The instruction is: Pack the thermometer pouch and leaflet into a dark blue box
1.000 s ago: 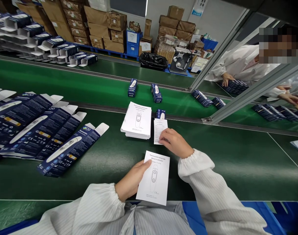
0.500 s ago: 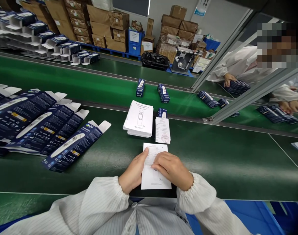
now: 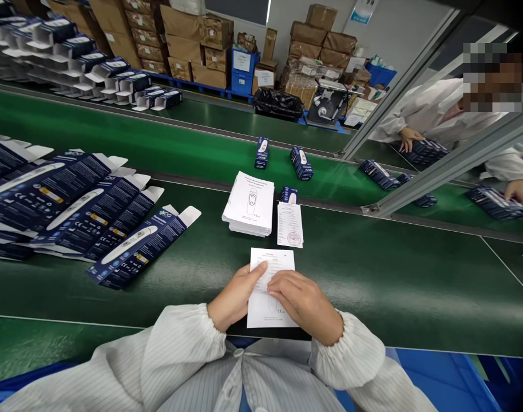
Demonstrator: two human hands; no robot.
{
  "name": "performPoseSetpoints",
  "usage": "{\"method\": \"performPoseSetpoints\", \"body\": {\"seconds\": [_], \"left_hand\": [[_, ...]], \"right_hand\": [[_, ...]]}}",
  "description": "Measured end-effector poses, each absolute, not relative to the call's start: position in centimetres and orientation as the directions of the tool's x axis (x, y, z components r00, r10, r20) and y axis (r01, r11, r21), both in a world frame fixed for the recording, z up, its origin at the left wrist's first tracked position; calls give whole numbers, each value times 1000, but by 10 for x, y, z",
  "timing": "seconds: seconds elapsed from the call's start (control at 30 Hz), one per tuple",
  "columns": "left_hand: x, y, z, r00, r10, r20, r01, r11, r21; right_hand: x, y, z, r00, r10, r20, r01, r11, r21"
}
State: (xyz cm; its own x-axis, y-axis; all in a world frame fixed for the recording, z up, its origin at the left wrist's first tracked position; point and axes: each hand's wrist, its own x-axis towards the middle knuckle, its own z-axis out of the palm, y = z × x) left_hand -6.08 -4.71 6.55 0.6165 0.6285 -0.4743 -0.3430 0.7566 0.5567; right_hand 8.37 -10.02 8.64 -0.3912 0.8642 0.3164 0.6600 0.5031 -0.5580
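Paper slip (image 3: 273, 262) lies on top of a booklet (image 3: 264, 316) at the near edge of the dark green surface (image 3: 394, 286), directly in front of the person. Left hand (image 3: 236, 297) rests at the left side of the two sheets, fingers extended forward, fingertips pressing on the slip's left margin. Right hand (image 3: 306, 303) lies palm down over the lower right portion, fingers curled lightly on the paper; it covers most of the booklet's print. Both hands are flat on the papers rather than closed around them. Both forearms are in white striped sleeves with gathered cuffs.

Beyond the hands, toward the far edge of the surface, sits a stack of booklets (image 3: 249, 204), and just to its right a stamped sheet (image 3: 290, 225), with a small blue box (image 3: 289, 195) standing behind that sheet. At the left of the surface, flat blue cartons (image 3: 94, 220) lie fanned and overlapping, flaps open.

Past the far edge runs a green conveyor belt (image 3: 158, 149) carrying two upright blue boxes (image 3: 302, 162). A metal frame post (image 3: 450, 163) crosses at the right; behind it a co-worker in a white coat (image 3: 433, 111) handles blue boxes. Further back, rows of open cartons (image 3: 94, 71) lie on another green line, with stacked brown cardboard boxes (image 3: 193, 43) against the wall.
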Motion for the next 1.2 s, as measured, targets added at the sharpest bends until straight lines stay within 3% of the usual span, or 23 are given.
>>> {"method": "performPoseSetpoints", "body": {"seconds": [0.53, 0.63, 0.7, 0.8, 0.87, 1.03, 1.2], "left_hand": [[-50, -49, 60, 657, 554, -511, -224, 791, 569], [-46, -48, 59, 664, 545, -512, -226, 799, 557], [-45, -46, 59, 657, 542, -525, -221, 804, 553], [-44, -45, 59, 669, 527, -524, -210, 810, 548], [-44, -44, 60, 684, 518, -515, -200, 811, 550], [-38, -37, 56, 744, 456, -489, -135, 819, 558], [-22, -25, 43, 821, 399, -408, -79, 788, 611]], "right_hand": [[106, -84, 81, -322, 931, 170, 655, 348, -670], [124, -70, 88, -163, 961, 222, 588, 275, -761], [145, -51, 89, 74, 953, 294, 518, 215, -828], [184, -13, 74, 464, 818, 340, 423, 133, -896], [206, 14, 54, 600, 750, 277, 380, 37, -924], [225, 61, 10, 602, 761, 240, 392, -20, -920], [226, 67, -2, 562, 795, 229, 442, -54, -895]]}}
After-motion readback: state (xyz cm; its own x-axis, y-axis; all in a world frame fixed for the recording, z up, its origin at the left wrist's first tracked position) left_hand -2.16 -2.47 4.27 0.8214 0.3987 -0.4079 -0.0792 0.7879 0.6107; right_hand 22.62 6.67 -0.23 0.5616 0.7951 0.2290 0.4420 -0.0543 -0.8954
